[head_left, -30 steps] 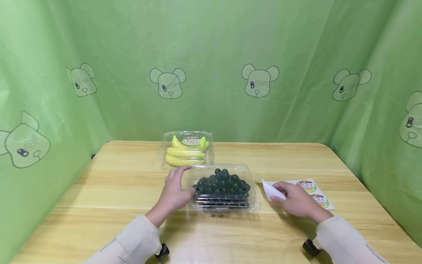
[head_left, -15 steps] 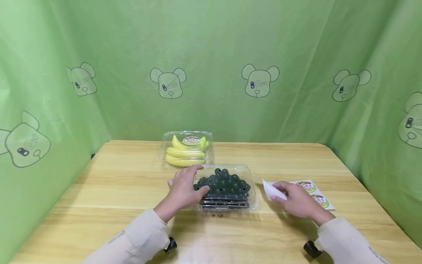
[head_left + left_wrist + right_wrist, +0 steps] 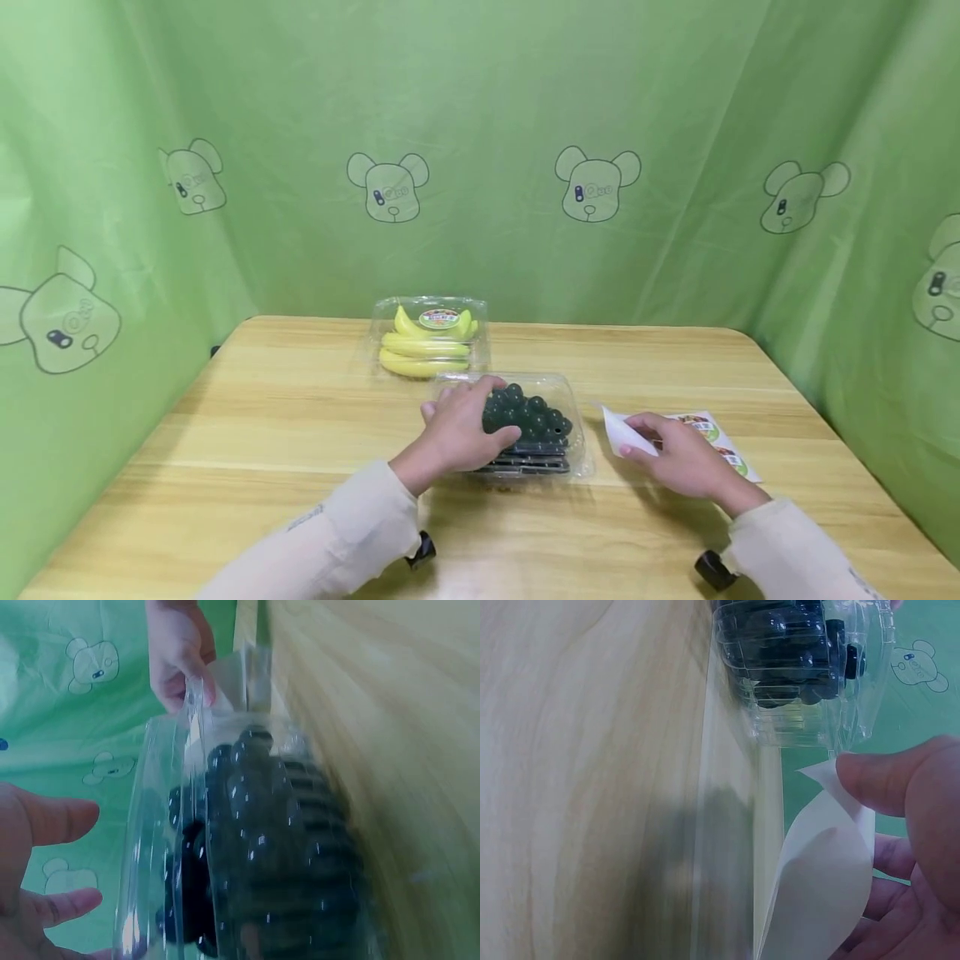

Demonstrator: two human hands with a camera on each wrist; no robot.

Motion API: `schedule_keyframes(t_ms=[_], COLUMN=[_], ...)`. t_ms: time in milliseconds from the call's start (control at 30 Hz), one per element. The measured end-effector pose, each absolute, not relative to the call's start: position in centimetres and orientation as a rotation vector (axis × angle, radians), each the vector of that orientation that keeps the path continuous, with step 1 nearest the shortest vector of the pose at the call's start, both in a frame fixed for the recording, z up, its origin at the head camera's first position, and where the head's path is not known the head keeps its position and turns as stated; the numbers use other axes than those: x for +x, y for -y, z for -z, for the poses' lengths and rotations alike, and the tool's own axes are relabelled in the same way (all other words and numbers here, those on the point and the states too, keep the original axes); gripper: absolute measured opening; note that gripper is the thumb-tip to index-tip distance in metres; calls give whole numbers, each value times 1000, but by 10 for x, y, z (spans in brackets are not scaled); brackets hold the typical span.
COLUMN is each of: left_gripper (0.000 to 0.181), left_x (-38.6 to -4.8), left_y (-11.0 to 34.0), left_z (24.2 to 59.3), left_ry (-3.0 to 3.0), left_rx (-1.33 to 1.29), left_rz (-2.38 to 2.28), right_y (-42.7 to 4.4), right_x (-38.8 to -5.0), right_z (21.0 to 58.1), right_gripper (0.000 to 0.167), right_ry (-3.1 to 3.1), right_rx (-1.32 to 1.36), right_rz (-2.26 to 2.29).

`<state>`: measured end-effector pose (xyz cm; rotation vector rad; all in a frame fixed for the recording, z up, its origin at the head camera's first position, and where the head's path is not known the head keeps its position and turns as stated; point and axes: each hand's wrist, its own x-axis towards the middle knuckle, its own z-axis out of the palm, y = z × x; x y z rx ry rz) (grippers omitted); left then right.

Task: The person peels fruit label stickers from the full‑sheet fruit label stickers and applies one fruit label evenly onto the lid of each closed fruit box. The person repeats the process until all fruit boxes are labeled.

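In the head view a clear plastic clamshell box [image 3: 581, 465] of dark grapes [image 3: 536, 419] stands at mid-table, its lid down. My left hand [image 3: 459, 429] is over the left part of this box, thumb and fingers spread. The left wrist view shows its fingers [image 3: 64, 821] fairly straight beside the lid, holding nothing; whether a fingertip touches the plastic I cannot tell. My right hand [image 3: 678, 458] pinches a curled-up white corner of a sticker sheet [image 3: 626, 435] to the right of the box. Round fruit labels on that sheet are partly hidden by the hand.
Behind the grapes, another clear box [image 3: 482, 310] holds yellow bananas [image 3: 423, 348] and bears a round label [image 3: 438, 319] on its lid. Green curtains [image 3: 487, 83] with bear-head prints enclose the wooden table [image 3: 300, 400] at the back and sides.
My left hand has moved right, from the left edge of the grape box to over its left part. The right hand keeps its pinch on the sticker sheet, nearly still.
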<state>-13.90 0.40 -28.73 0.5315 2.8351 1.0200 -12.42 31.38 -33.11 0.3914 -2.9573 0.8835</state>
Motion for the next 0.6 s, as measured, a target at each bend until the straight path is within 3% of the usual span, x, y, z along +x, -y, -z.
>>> schedule_keyframes(t_ms=[600], left_gripper=[55], left_x=[-143], left_y=[-66], left_z=[287], left_ry=[-2697], left_rx=[651], left_rz=[-1041], right_y=[-317], right_x=[-125], right_z=[332], right_gripper=[40], right_ry=[2963], right_rx=[381], right_rz=[-919])
